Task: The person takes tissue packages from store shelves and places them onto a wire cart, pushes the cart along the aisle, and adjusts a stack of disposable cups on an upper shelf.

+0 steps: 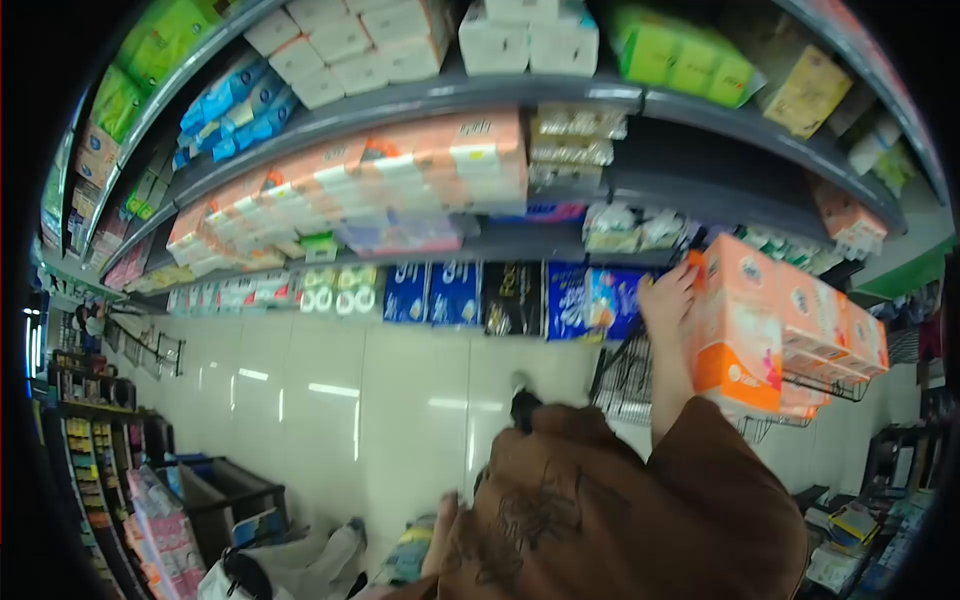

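Note:
My right hand reaches forward to the left side of a large orange-and-white tissue pack. Its fingers are bent around a bit of orange wrapper at the pack's far corner. That pack stands at the near left end of a row of similar orange packs, stacked in a black wire cart. My left hand hangs low beside my brown shirt. Only a small part of it shows, so its fingers are not clear. A green-and-yellow item lies just left of it, too blurred to name.
Ahead, grey shelves carry peach tissue packs, white packs and green packs. Blue bags and a black bag line the bottom. Behind on the left are a dark bin and a person in light clothing.

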Available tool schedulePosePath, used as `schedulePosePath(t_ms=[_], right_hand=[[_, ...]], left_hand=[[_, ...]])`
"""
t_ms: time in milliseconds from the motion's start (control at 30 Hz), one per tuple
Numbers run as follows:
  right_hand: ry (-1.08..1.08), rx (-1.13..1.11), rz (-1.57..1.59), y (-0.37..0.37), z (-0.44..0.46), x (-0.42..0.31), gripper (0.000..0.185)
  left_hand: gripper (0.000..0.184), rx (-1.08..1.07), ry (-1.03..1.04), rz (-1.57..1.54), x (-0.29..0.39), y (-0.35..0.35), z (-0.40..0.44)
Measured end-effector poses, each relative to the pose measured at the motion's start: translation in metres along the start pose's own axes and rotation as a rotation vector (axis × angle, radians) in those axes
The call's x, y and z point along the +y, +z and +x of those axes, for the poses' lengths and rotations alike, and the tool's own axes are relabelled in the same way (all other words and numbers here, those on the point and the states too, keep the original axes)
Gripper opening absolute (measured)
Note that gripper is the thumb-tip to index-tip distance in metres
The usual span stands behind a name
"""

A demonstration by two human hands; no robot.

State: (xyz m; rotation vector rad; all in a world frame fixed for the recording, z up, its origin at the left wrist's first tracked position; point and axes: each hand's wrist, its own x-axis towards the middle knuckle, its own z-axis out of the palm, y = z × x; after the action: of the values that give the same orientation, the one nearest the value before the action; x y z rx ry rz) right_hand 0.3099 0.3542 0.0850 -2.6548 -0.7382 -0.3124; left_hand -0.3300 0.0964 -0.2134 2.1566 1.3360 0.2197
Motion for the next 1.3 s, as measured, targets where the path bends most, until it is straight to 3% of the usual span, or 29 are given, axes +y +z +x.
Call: schedulePosePath(t_ms=[33,67,100,167,200,300,333,533,633,700,733,767,800,833,900,933,1067,1167,1300], right_hand=[[-0.011,-0.021,-0.072,0.007,0.009,0.003,0.082],[-0.07,0.073,-0.164,0.013,0.015,0.006,0.075],[-0.043,0.059,-0.199,0.02,0.021,0.003,0.072],[0.007,0.054,-0.286,0.029,0.035,0.003,0.066],[-0.021,0.118,-0.266,0.029,0.036,0.001,0.044],[0.053,-0.046,-0.096,0.039,0.05,0.021,0.029],[0.008,-0.023,-0.11,0.054,0.057,0.04,0.027],[0.21,-0.21,-0.037,0.008,0.031,0.022,0.034],[0.157,-0.19,-0.072,0.009,0.016,0.028,0.035],[0.068,-0.176,-0.084,0.01,0.002,0.041,0.036],[0.021,-0.177,-0.061,0.016,-0.004,0.041,0.037],[-0.016,-0.171,-0.036,0.018,-0.012,0.038,0.037],[-0.044,-0.163,-0.018,0.019,-0.021,0.029,0.038],[-0.073,-0.158,-0.016,0.02,-0.033,0.019,0.038],[-0.107,-0.132,-0.013,0.021,-0.06,-0.019,0.039],[-0.124,-0.125,-0.014,0.02,-0.072,-0.039,0.04],[-0.189,-0.159,-0.011,0.02,-0.124,-0.114,0.042],[-0.217,-0.201,0.007,0.019,-0.161,-0.152,0.044],[-0.235,-0.258,0.022,0.016,-0.203,-0.187,0.046]], left_hand=[[0.042,-0.176,-0.522,-0.661,-0.018,-0.004,0.021],[0.042,0.019,-1.161,-1.217,-0.016,-0.027,0.052],[0.041,0.119,-1.163,-1.122,0.008,-0.063,0.082],[0.037,0.12,-1.133,-1.051,-0.006,-0.093,0.131],[0.039,0.134,-1.097,-1.025,-0.005,-0.106,0.15],[0.041,0.108,-1.024,-0.965,0.014,-0.145,0.207],[0.041,0.083,-0.991,-0.951,0.018,-0.151,0.222],[0.038,-0.11,-0.886,-0.839,0.023,-0.167,0.257],[0.038,-0.16,-0.883,-0.842,-0.004,-0.149,0.239],[0.039,-0.166,-0.91,-0.917,-0.064,-0.106,0.204],[0.04,-0.183,-0.977,-0.916,-0.051,-0.12,0.196],[0.035,-0.103,-0.896,-0.823,-0.083,-0.086,0.18],[0.032,-0.168,-0.814,-0.829,-0.089,-0.088,0.168],[0.034,-0.174,-0.962,-0.688,-0.096,-0.077,0.159],[0.043,-0.284,-1.019,-0.61,-0.108,-0.091,0.151],[0.044,-0.221,-0.973,-0.495,-0.114,-0.094,0.144],[0.041,0.145,-1.017,-0.901,-0.144,-0.111,0.116],[0.04,0.166,-1.166,-1.01,-0.17,-0.128,0.082],[0.041,-0.104,-1.229,-0.815,-0.218,-0.138,0.028]])
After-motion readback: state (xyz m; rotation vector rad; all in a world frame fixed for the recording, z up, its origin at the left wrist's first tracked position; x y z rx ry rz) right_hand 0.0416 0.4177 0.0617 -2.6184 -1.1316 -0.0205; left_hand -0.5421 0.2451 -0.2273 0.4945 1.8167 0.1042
